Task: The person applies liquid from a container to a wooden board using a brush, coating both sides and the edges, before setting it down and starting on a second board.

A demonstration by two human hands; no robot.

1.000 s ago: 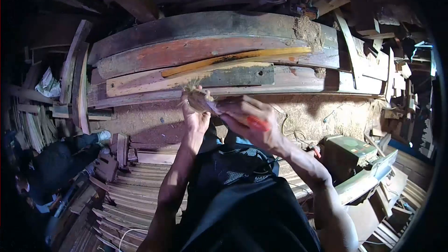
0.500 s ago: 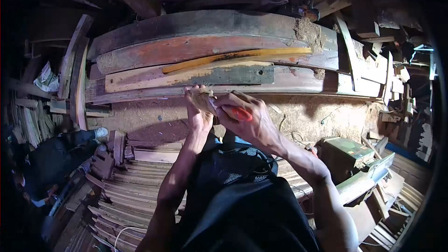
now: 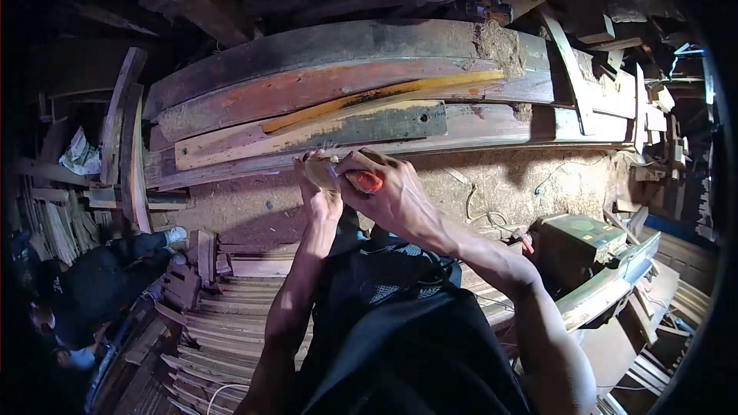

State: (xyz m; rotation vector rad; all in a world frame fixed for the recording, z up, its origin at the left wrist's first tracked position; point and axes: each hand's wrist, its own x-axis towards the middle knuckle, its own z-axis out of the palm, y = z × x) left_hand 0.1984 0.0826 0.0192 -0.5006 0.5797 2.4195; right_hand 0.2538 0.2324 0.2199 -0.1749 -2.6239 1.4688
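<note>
My left hand is closed around a small tan piece with thin, wispy strands at its far end; its exact kind I cannot make out. Right beside it, my right hand grips a red-handled tool. The tool's working end is mostly hidden by my fingers and lies against the tan piece. Both hands are held together in front of my body, near the front edge of a plank-topped bench.
On the bench lie a curved yellow strip and a worn board. Wood shavings are piled at the back. Stacked slats are at lower left, a green box-shaped machine at right. Another person sits at far left.
Both hands have shifted slightly left, still together, and the right hand has turned with the red handle. The whole view has tilted a little.
</note>
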